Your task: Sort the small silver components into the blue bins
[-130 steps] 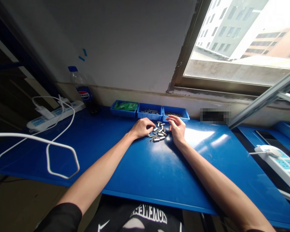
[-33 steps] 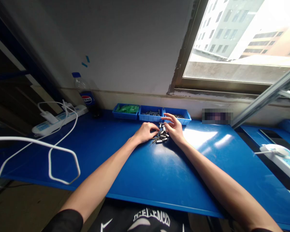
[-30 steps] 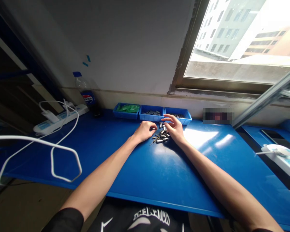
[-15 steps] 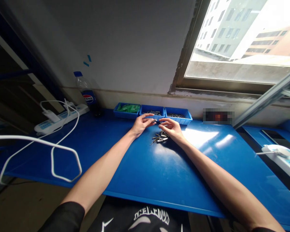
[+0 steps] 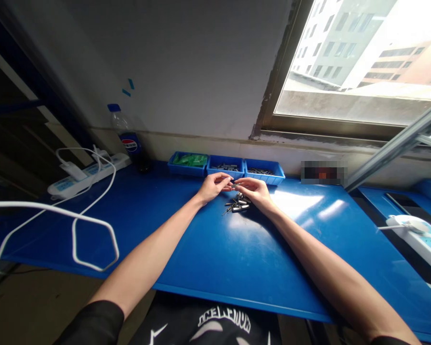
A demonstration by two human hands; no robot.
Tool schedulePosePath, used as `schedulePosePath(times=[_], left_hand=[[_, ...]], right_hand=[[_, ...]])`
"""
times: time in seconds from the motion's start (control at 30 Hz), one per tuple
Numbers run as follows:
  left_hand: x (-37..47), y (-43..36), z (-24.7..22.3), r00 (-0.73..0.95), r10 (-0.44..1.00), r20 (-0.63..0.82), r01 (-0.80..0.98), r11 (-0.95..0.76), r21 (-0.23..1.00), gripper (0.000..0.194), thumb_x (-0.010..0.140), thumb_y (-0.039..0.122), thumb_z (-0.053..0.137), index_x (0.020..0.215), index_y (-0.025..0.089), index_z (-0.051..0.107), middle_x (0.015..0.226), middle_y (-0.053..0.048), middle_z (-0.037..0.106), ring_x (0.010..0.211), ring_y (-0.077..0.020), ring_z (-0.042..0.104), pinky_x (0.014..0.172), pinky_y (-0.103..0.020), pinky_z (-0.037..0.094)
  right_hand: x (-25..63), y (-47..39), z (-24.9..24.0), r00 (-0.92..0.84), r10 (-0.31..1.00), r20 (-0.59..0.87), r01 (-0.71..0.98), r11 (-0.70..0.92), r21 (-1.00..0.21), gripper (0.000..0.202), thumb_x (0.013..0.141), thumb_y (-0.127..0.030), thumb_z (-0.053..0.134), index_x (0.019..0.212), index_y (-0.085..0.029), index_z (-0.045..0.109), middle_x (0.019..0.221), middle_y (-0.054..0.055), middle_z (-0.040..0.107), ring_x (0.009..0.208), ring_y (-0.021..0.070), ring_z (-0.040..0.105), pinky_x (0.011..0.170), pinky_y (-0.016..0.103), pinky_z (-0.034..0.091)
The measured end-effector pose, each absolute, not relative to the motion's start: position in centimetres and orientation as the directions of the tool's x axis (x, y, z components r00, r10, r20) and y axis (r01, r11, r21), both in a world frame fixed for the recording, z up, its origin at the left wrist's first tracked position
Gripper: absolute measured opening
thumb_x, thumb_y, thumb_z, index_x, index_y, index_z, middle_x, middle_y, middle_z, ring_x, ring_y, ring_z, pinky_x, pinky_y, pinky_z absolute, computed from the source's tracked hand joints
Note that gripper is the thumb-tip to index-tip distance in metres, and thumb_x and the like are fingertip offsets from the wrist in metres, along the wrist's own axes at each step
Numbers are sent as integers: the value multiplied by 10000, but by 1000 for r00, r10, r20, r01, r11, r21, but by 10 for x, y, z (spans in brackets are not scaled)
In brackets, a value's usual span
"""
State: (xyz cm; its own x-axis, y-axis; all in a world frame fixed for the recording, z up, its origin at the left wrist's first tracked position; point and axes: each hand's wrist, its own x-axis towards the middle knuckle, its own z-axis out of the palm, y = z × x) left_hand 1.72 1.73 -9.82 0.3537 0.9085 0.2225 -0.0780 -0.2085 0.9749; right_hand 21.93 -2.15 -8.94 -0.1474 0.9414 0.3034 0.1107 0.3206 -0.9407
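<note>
My left hand (image 5: 213,187) is closed, its fingertips pinching a small part too hidden to name. Fingertip to fingertip with it, my right hand (image 5: 254,190) is also closed around something small at the same spot. Just below the hands, a loose pile of small dark and silvery metal parts (image 5: 240,207) lies on the blue table (image 5: 215,258). Behind them stand three joined blue bins: the left bin (image 5: 187,169) has green packets, the middle bin (image 5: 225,174) has small grey parts, and the right bin (image 5: 266,179) has thin dark pieces.
A cola bottle (image 5: 131,143) stands at the back left beside a white power strip (image 5: 89,175). A white cable (image 5: 93,218) loops over the left table edge. At the right are another power strip (image 5: 422,239) and a slanted metal bar (image 5: 391,143).
My hands have come together, closing the small gap between their fingertips. The small part at my left fingertips is now mostly covered by fingers. The pile and bins have stayed in place.
</note>
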Motion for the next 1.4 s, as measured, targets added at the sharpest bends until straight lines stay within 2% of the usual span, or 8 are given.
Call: schedulePosePath(times=[0.2, 0.3, 0.4, 0.53, 0.77, 1.0, 1.23, 1.4], left_hand=[[25, 12, -99, 390, 772, 502, 378, -631, 677, 198, 956, 195, 583, 1024, 169, 768, 1092, -95, 786, 1036, -243, 726, 998, -425, 575], [26, 10, -98, 516, 670, 533, 413, -741, 530, 254, 983, 198, 560, 1127, 175, 769, 1217, -111, 760, 1210, -262, 658, 1124, -464, 487], [25, 6, -96, 626, 626, 465, 414, -772, 482, 307, 998, 279, 588, 1258, 250, 749, 1384, -102, 692, 1355, -293, 561, 1187, -531, 407], [24, 1, -94, 648, 645, 406, 400, -742, 538, 278, 957, 367, 663, 1208, 379, 782, 1466, -34, 647, 1436, -363, 478, 1198, -630, 336], [26, 6, -99, 496, 726, 476, 388, -676, 627, 189, 892, 290, 696, 1004, 232, 837, 1163, -102, 789, 1152, -302, 712, 1077, -467, 519], [23, 10, -101, 365, 770, 523, 402, -637, 657, 171, 840, 148, 672, 927, 180, 816, 993, -102, 796, 926, -249, 742, 917, -402, 594], [20, 16, -106, 273, 891, 364, 179, -419, 890, 251, 719, 267, 856, 934, 143, 814, 961, -108, 806, 869, -242, 763, 869, -393, 634], [18, 20, -107, 228, 926, 299, 65, -321, 945, 318, 706, 359, 892, 915, 141, 792, 953, -109, 808, 895, -258, 774, 951, -454, 617]], right_hand=[[219, -17, -85, -5, 924, 383, 122, 380, -917, 475, 813, -483, 807, 1207, -224, 748, 1115, 96, 796, 702, 181, 679, 609, 318, 548], [217, -18, -84, -42, 916, 398, 146, 400, -905, 597, 839, -461, 771, 1391, -272, 644, 1350, 109, 718, 640, 149, 643, 574, 322, 546], [217, -20, -84, 13, 912, 409, 134, 404, -905, 541, 845, -439, 740, 1344, -250, 650, 1285, 115, 745, 828, 215, 726, 699, 351, 594], [221, -22, -86, 160, 896, 414, 158, 391, -907, 397, 854, -423, 682, 1191, -212, 687, 1039, 110, 789, 948, 264, 725, 764, 370, 590], [224, -17, -91, 178, 894, 412, 180, 382, -906, 345, 826, -415, 638, 1085, -197, 701, 873, 82, 761, 759, 224, 673, 670, 346, 546], [223, -17, -92, 177, 910, 376, 151, 352, -924, 346, 803, -443, 640, 1031, -193, 714, 826, 66, 754, 682, 199, 643, 621, 323, 512], [223, -18, -89, 169, 935, 311, 116, 295, -949, 348, 777, -447, 674, 1000, -187, 735, 818, 66, 760, 611, 176, 599, 558, 304, 473], [223, -19, -89, 151, 941, 303, 115, 288, -951, 306, 786, -423, 688, 975, -189, 745, 784, 47, 756, 568, 157, 578, 547, 295, 460]])
